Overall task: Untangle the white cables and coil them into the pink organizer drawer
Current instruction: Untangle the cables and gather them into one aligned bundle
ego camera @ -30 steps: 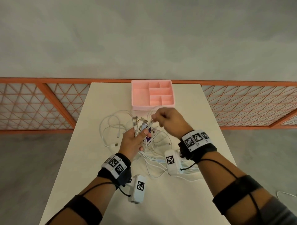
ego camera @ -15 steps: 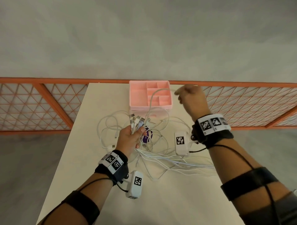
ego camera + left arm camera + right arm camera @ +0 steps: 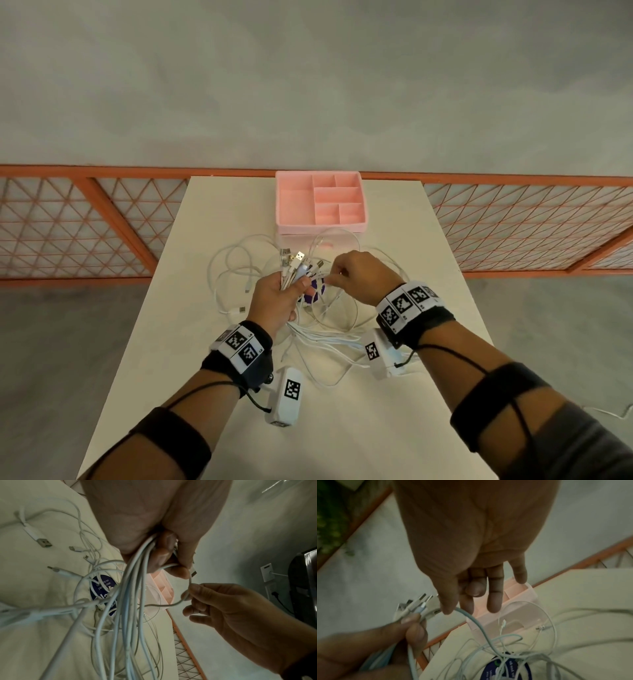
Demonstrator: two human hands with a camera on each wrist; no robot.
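My left hand (image 3: 277, 299) grips a bundle of white cables (image 3: 296, 265) just below their USB plugs, which fan upward; in the left wrist view the cables (image 3: 130, 601) hang from its fist (image 3: 164, 555). My right hand (image 3: 356, 274) pinches one white cable (image 3: 188, 586) between thumb and forefinger right beside the bundle; in the right wrist view that cable (image 3: 467, 616) leaves its fingertips (image 3: 447, 609). More tangled white cables (image 3: 233, 270) lie on the table. The pink organizer drawer (image 3: 320, 202), with several compartments, stands behind at the table's far edge.
A cream table (image 3: 205, 342) holds everything. A round purple sticker (image 3: 313, 291) lies under the tangle. A clear round lid (image 3: 337, 243) lies in front of the drawer. An orange lattice railing (image 3: 102, 226) runs behind the table, above a grey floor.
My right hand, raised to the right by the drawer half a second ago, has come back down to the bundle and pinches a cable there. The left hand keeps its grip.
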